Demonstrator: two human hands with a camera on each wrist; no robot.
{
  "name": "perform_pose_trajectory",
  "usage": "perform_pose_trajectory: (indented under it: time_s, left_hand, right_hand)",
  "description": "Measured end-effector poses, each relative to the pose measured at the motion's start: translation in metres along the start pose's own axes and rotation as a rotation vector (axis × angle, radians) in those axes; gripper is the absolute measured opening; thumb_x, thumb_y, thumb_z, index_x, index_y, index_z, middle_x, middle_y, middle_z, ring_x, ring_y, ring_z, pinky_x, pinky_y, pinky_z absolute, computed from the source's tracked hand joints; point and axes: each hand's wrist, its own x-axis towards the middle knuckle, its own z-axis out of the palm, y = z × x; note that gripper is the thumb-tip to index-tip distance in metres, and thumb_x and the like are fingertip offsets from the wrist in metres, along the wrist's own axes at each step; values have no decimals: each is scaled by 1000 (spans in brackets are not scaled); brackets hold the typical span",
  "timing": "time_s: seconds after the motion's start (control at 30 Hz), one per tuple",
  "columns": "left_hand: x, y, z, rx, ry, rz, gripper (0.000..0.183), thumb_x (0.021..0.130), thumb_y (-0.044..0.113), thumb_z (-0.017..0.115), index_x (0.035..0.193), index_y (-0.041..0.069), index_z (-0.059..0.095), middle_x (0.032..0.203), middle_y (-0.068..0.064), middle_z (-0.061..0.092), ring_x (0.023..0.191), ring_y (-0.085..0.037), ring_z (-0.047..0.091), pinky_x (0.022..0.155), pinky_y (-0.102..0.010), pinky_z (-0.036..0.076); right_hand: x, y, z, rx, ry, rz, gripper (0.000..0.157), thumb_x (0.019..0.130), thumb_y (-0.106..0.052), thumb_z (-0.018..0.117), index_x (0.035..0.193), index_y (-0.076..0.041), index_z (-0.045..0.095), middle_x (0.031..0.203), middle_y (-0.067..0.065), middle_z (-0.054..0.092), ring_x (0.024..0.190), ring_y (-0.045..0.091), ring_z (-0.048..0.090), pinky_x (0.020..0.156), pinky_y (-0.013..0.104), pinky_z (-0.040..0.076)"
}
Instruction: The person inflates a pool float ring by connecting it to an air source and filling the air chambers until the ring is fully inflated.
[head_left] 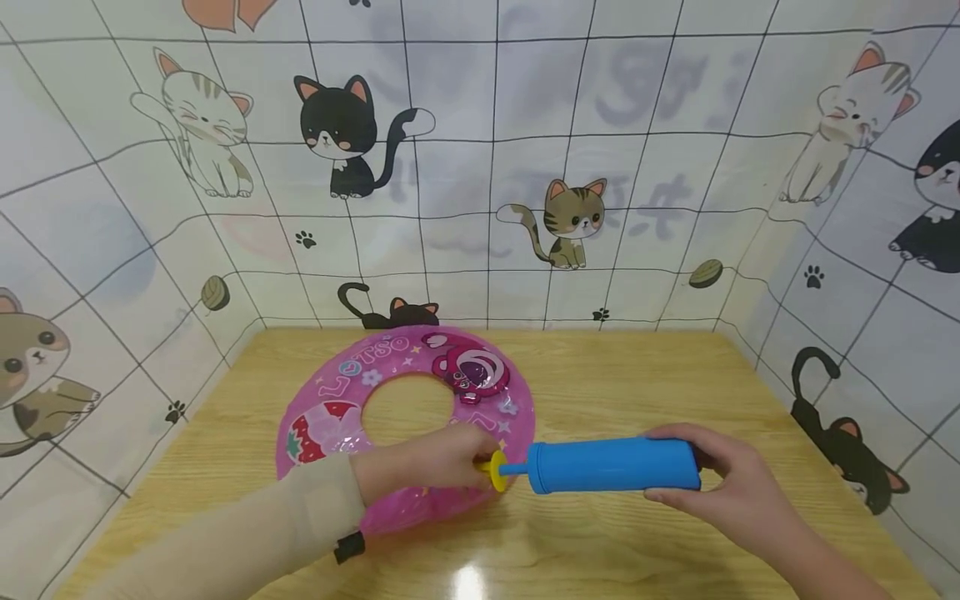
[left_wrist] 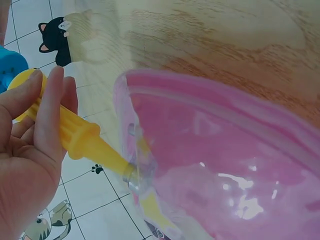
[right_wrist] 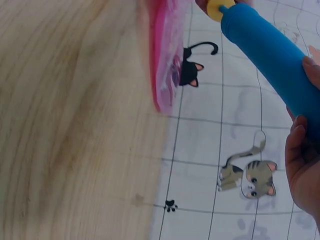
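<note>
A pink swim ring (head_left: 517,392) printed with a bear and strawberries lies at the middle left in the head view. My left hand (head_left: 450,457) is over its near right side and pinches the ribbed yellow nozzle (left_wrist: 82,137) of a hand pump. In the left wrist view, the nozzle's narrow tip sits in the ring's clear valve (left_wrist: 140,177). The pump's blue barrel (head_left: 611,465) stretches to the right, held roughly level above the table. My right hand (head_left: 738,483) grips the barrel's far right end, thumb and fingers on opposite sides. A short blue rod shows between barrel and yellow disc.
The wood-grain table (head_left: 622,375) is enclosed at the back and sides by white gridded walls (head_left: 465,167) with cat prints. A small black piece (head_left: 349,547) shows beside my left sleeve (head_left: 300,517).
</note>
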Motion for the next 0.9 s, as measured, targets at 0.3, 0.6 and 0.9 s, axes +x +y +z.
perform_pose_trajectory:
  time_s: [0.3, 0.6, 0.9]
  left_hand:
    - [5, 6, 0, 36, 39, 4, 11, 76, 16, 71, 83, 13, 62, 63, 10, 52, 55, -4, 46, 54, -16, 43]
    - [-2, 11, -5, -24, -3, 19, 13, 79, 16, 69, 91, 12, 65, 69, 13, 57, 59, -3, 52, 61, -15, 46]
    - [-7, 0, -5, 40, 2, 60, 12, 80, 25, 68, 90, 19, 63, 68, 13, 53, 61, -3, 46, 60, -15, 45]
  right_hand:
    - [6, -8, 25, 75, -15, 35, 52, 62, -35, 80, 108, -24, 59, 107, -5, 58, 89, 19, 56, 65, 28, 50]
    - [0, -4, 14, 2, -29, -7, 52, 63, -34, 79, 111, -29, 58, 109, -9, 56, 87, 17, 53, 59, 26, 46]
    - [-11, 6, -23, -83, -6, -54, 57, 63, -22, 80, 115, -22, 58, 113, -8, 54, 90, 5, 49, 57, 24, 43]
